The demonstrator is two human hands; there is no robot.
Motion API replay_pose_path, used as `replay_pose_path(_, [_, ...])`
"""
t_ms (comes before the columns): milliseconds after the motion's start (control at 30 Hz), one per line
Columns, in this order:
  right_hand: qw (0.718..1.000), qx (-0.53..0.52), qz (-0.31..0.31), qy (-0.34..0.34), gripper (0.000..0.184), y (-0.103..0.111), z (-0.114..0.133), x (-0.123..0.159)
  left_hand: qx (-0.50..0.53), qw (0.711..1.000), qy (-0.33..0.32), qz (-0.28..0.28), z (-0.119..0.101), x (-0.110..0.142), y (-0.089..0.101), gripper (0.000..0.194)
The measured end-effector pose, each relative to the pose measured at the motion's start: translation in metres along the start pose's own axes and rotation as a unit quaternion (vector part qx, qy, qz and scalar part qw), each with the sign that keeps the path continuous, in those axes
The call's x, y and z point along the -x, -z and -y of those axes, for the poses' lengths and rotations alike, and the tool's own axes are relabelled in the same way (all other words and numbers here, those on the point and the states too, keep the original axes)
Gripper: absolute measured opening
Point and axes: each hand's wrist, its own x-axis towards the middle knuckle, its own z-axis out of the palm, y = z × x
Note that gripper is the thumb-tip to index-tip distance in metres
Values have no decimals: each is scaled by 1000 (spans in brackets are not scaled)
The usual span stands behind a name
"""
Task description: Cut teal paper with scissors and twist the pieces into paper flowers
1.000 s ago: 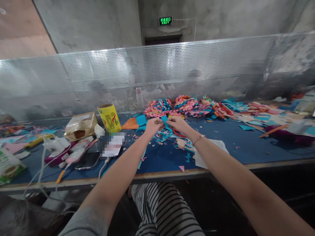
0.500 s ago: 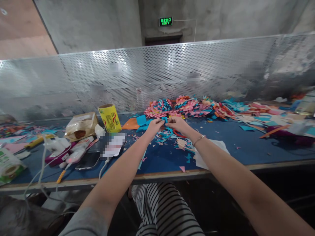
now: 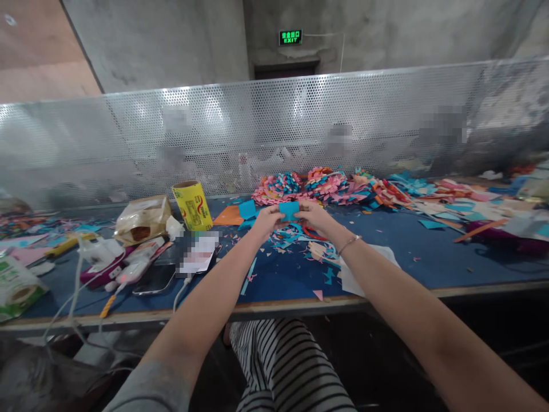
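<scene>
In the head view, with the held piece as the centre of the dial, a small bright-blue rectangular piece of paper [image 3: 289,211] sits above the dark-blue tabletop [image 3: 412,263], between the person's two bare hands. The left hand [image 3: 269,220] has its fingers closed on the paper's 9 o'clock edge, and the right hand [image 3: 312,215] pinches the 3 o'clock edge, a thin bracelet [image 3: 350,242] round its wrist; both grips are clamped on the piece (the fingertips are too small to make out one by one). Just below, at 6 o'clock, lie loose blue paper scraps [image 3: 288,234]. From 12 to 2 o'clock, close beyond the hands, stand fringed bunches of pink, blue and orange paper [image 3: 323,186]. At 9 o'clock, near the left hand, are a flat blue paper square [image 3: 247,210] and a flat orange sheet [image 3: 229,216]; farther out in that direction stand a yellow printed cylinder [image 3: 193,207] and a crumpled brown-and-clear bag [image 3: 143,220]. At 8 o'clock, well apart from the hands, lies a dark flat phone [image 3: 155,279]. A white sheet [image 3: 350,278] lies at 4 o'clock, partly under the right forearm, and a small pink paper triangle [image 3: 318,295] at 5 o'clock, near the table's front edge. Beyond the bunches, a silvery perforated metal panel [image 3: 231,131] runs across at 12 o'clock.
</scene>
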Motion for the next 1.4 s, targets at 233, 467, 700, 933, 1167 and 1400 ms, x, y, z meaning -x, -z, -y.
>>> replay_pose_path(233, [995,-73,-54,-40,24,-3,7,2,40,999,8,-8,-5,3,-3,16])
replay_pose_path(467, [994,-86,-46,-56,16,3,9,1,17,999,-31,2,-7,2,0,18])
replay_pose_path(700, [997,-24,-54,-48,18,0,8,2,-2,999,-36,5,-6,0,2,16])
replay_pose_path(933, [998,33,-42,15,28,2,2,0,-43,997,-64,-6,-6,5,0,17])
replay_pose_path(1167, [996,72,-38,47,30,6,-1,-3,-86,995,-37,-27,-6,2,6,23])
replay_pose_path(1400, [992,103,-39,64,28,6,0,-3,-73,996,-38,-29,-2,-4,12,22])
